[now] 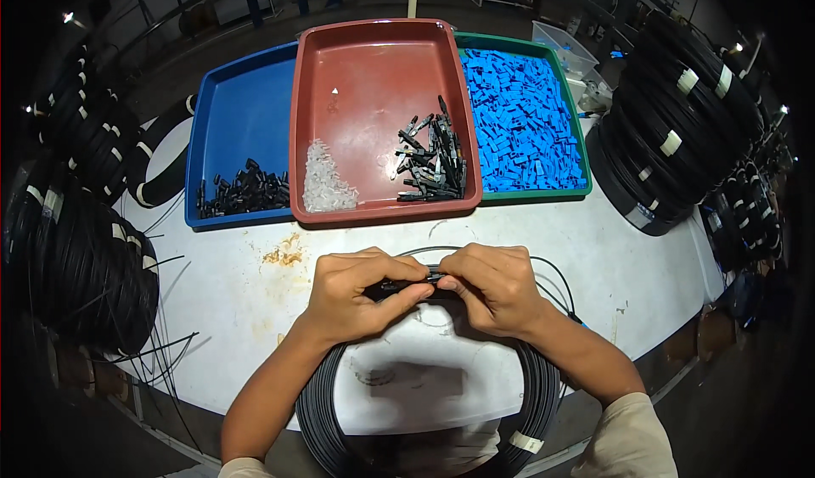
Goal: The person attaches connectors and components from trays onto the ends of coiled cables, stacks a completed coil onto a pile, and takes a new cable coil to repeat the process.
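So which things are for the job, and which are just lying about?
Seems part of the job:
small dark piece between left hand and right hand
black cable coil below them
small parts in the blue tray, red tray and green tray

Probably just lying about:
clear plastic box beyond the green tray
left coils, right coils (maybe spares)

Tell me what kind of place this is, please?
Probably a cable workshop: there are stacked black coils, a red tray with small parts, and a green tray full of blue pieces.
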The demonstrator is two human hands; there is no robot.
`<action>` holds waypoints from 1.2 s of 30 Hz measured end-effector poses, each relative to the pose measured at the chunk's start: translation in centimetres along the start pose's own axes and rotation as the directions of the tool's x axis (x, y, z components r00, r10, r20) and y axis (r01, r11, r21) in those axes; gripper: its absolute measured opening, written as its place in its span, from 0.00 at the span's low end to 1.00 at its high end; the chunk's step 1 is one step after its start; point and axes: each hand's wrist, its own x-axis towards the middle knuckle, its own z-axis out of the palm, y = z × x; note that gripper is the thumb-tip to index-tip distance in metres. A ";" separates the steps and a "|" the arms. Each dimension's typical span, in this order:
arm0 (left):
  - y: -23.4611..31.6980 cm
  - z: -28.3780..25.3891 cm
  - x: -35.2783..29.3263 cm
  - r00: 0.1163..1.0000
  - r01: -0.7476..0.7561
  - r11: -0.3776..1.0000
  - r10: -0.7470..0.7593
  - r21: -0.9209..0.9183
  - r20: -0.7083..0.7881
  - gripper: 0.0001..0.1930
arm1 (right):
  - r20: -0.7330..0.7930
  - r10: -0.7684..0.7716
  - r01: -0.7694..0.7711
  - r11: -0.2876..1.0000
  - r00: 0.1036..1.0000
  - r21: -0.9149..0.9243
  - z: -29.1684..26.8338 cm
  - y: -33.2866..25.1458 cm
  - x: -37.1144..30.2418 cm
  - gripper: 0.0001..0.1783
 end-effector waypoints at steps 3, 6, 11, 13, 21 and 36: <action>0.0 -0.4 0.2 0.997 -0.081 0.993 0.080 0.085 0.012 0.10 | -0.009 0.009 -0.008 1.000 1.000 0.020 0.1 0.1 0.0 0.07; -0.6 -0.3 0.0 0.987 -0.156 0.983 0.158 0.093 -0.020 0.09 | 0.001 0.019 -0.019 0.999 1.000 0.041 0.3 -0.1 0.2 0.08; -0.6 -0.4 -0.4 0.996 0.086 0.996 -0.085 0.008 -0.031 0.07 | -0.055 -0.057 0.058 0.998 0.997 0.017 0.4 0.2 0.1 0.10; -0.6 -0.2 -0.5 0.995 0.095 0.995 -0.095 -0.001 -0.024 0.07 | -0.056 -0.058 0.058 0.998 0.997 0.012 0.4 0.2 0.1 0.10; -0.3 -0.1 0.0 0.996 -0.081 0.997 0.081 0.010 0.021 0.05 | -0.054 -0.034 0.034 0.999 0.998 -0.005 -0.1 -0.3 0.1 0.09; -0.1 -0.1 -0.1 1.000 0.004 1.000 -0.004 0.004 0.006 0.05 | -0.040 -0.050 0.049 0.999 0.998 -0.023 0.1 0.2 0.0 0.10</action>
